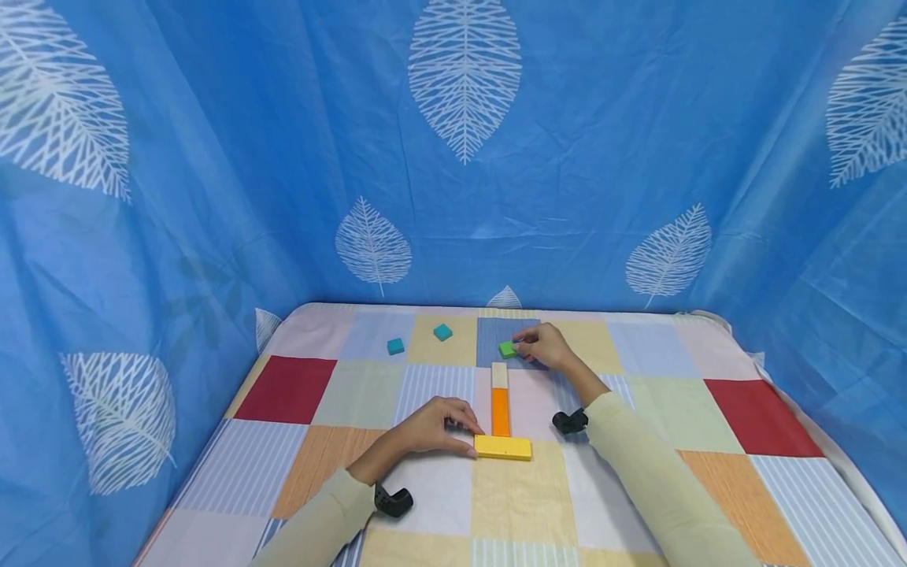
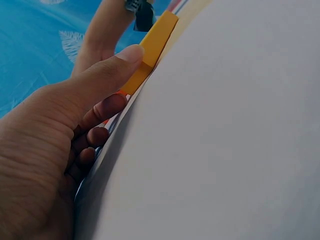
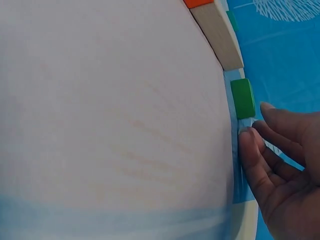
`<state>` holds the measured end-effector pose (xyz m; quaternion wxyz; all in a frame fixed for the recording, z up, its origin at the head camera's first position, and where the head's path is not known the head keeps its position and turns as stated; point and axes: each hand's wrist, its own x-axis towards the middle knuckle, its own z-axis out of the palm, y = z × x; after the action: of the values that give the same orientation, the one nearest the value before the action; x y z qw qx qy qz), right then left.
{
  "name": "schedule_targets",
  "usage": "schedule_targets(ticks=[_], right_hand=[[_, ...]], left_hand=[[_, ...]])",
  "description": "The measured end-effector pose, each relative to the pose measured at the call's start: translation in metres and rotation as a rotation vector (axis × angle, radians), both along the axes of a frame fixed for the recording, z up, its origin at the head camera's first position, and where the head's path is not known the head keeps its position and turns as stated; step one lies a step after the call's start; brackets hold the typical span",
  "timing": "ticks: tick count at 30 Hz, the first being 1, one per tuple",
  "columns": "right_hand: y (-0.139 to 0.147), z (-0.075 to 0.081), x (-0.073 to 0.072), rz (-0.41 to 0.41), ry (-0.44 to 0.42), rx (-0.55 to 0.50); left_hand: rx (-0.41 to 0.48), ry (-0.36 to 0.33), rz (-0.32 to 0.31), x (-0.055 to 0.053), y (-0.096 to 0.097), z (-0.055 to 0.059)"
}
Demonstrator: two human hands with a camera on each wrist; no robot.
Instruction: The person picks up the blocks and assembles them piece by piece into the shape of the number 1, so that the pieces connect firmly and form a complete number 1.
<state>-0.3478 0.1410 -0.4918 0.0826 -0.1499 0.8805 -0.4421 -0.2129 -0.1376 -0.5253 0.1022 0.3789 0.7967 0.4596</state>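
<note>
In the head view my left hand (image 1: 439, 425) pinches the left end of a long yellow block (image 1: 503, 448) that lies crosswise on the patchwork cloth. The left wrist view shows the thumb (image 2: 131, 54) on top of that yellow block (image 2: 152, 47), with the index finger at its far side. Farther away, my right hand (image 1: 544, 345) is beside a small green block (image 1: 506, 350). Seen from the right wrist, the fingertips stop just short of the green block (image 3: 243, 98), and nothing is between thumb and fingers. An orange block (image 1: 500, 412) and a pale wooden block (image 1: 499, 376) form a line away from the yellow one.
Two small teal blocks, the nearer one (image 1: 395, 346) and the farther one (image 1: 442, 332), lie at the back left of the patchwork cloth (image 1: 520, 496). A blue curtain (image 1: 567, 157) with white leaf prints hangs behind and along both sides.
</note>
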Motion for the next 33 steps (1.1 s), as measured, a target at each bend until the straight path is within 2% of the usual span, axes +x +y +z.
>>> schedule_targets(ticks=[8, 23, 33], right_hand=[[-0.006, -0.003, 0.002, -0.042, 0.021, -0.004], [-0.013, -0.003, 0.004, -0.089, 0.001, 0.022], [-0.015, -0.006, 0.005, -0.072, 0.005, 0.039]], left_hand=[[-0.009, -0.017, 0.015, 0.001, 0.001, -0.001], [0.000, -0.010, 0.006, 0.001, 0.001, 0.001], [0.007, 0.001, 0.007, 0.000, 0.001, -0.001]])
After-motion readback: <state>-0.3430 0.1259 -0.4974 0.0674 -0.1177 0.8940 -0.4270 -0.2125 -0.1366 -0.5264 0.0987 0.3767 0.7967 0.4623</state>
